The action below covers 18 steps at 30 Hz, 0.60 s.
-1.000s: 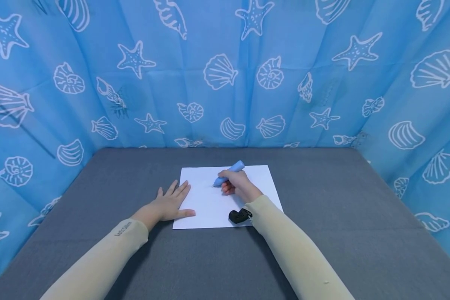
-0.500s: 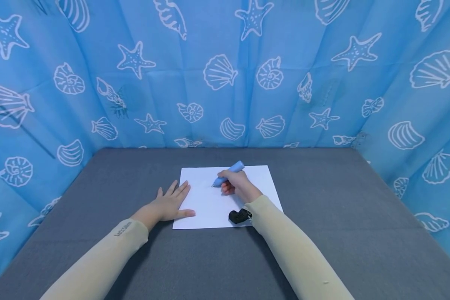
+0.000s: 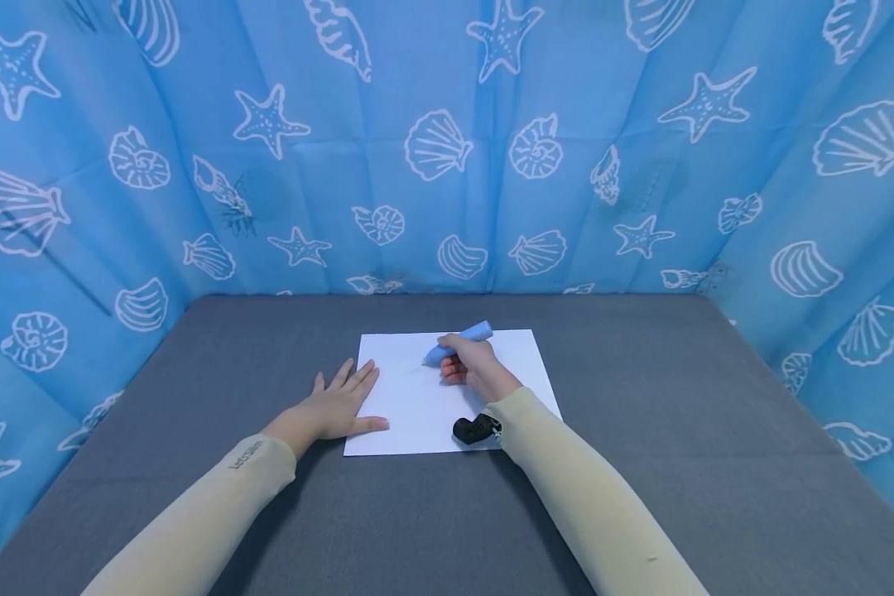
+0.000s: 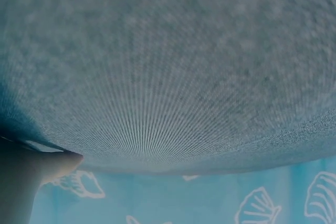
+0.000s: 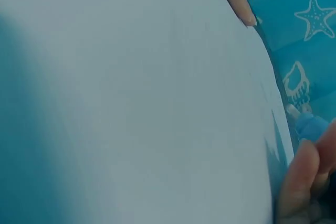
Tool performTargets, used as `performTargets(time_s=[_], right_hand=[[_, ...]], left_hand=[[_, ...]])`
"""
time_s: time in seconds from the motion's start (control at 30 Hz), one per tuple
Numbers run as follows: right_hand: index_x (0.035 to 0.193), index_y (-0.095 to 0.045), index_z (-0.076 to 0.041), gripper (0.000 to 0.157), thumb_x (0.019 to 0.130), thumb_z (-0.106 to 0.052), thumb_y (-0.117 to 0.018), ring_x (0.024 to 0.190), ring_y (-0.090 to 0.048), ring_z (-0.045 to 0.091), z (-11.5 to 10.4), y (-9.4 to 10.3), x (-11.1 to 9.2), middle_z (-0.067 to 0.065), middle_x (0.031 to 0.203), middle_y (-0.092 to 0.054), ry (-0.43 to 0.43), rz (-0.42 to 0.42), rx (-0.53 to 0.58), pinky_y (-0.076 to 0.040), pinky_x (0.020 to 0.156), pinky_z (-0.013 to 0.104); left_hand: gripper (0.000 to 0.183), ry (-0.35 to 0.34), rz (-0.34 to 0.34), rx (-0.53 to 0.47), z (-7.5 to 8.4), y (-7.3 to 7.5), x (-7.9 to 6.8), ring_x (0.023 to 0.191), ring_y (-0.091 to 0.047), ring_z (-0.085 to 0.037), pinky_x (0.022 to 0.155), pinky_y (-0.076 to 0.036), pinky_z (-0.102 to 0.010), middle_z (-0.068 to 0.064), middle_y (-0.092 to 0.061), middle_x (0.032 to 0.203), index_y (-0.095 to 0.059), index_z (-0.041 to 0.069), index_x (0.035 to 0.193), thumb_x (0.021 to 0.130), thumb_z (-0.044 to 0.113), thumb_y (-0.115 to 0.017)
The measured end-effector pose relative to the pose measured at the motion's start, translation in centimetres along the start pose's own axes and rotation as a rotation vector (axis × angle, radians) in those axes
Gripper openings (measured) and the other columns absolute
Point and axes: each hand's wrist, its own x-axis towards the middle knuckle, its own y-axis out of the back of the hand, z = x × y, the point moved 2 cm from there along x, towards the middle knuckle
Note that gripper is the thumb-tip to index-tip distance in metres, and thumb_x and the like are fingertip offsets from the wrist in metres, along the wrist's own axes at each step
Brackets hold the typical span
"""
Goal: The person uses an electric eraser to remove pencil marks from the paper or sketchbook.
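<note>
A white sheet of paper (image 3: 398,414) lies on the grey cloth. My left hand (image 3: 331,407) rests flat at its left edge, fingers spread, with fingertips and thumb over the paper. In the left wrist view, one finger (image 4: 60,165) shows at the lower left. My right hand (image 3: 477,366) pinches a thick blue pen (image 3: 477,332), its pointed tip angled down to the left, close over the upper middle of the sheet. The right wrist view shows the pen's pale tip and blue front end (image 5: 311,126) beyond the curled fingers. Faint marks show near the tip.
A black device (image 3: 475,429) at the right wrist hangs over the paper's lower edge. Grey cloth (image 3: 663,414) covers the table around the sheet. A blue curtain (image 3: 372,108) with white seashells and starfish stands behind and along both sides.
The pen has tilted lower, its back end shifting right and its tip moving slightly up and right. The left hand and the paper stay in place.
</note>
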Motion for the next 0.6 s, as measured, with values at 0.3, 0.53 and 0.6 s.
performTargets(time_s=[0.3, 0.53, 0.6], right_hand=[[0.081, -0.063, 0.001, 0.020, 0.089, -0.017, -0.066, 0.045, -0.050, 0.009, 0.34, -0.32, -0.01, 0.004, 0.058, -0.054, 0.052, -0.013, -0.065, -0.048, 0.046, 0.021], [0.082, -0.062, 0.000, 0.021, 0.090, -0.019, -0.066, 0.046, -0.050, 0.009, 0.10, -0.51, 0.03, 0.004, 0.058, -0.054, 0.030, -0.028, -0.095, -0.049, 0.048, 0.021], [0.082, -0.062, -0.001, 0.021, 0.090, -0.020, -0.066, 0.046, -0.050, 0.009, 0.01, -0.59, 0.09, 0.004, 0.059, -0.054, 0.025, -0.030, -0.097, -0.049, 0.048, 0.021]], left_hand=[[0.105, 0.012, -0.010, -0.001, -0.17, -0.35, 0.33, 0.146, 0.008, -0.040, 0.106, 0.003, -0.071, -0.010, 0.000, 0.163, -0.007, 0.010, 0.157, 0.085, 0.078, -0.040], [0.103, 0.014, -0.004, 0.000, -0.25, -0.28, 0.25, 0.146, 0.008, -0.040, 0.106, 0.003, -0.072, -0.010, 0.000, 0.163, -0.007, 0.009, 0.157, 0.086, 0.077, -0.041], [0.104, 0.017, -0.007, 0.002, -0.41, -0.35, 0.36, 0.146, 0.009, -0.039, 0.106, 0.003, -0.071, -0.009, 0.001, 0.163, -0.006, 0.010, 0.157, 0.086, 0.078, -0.039]])
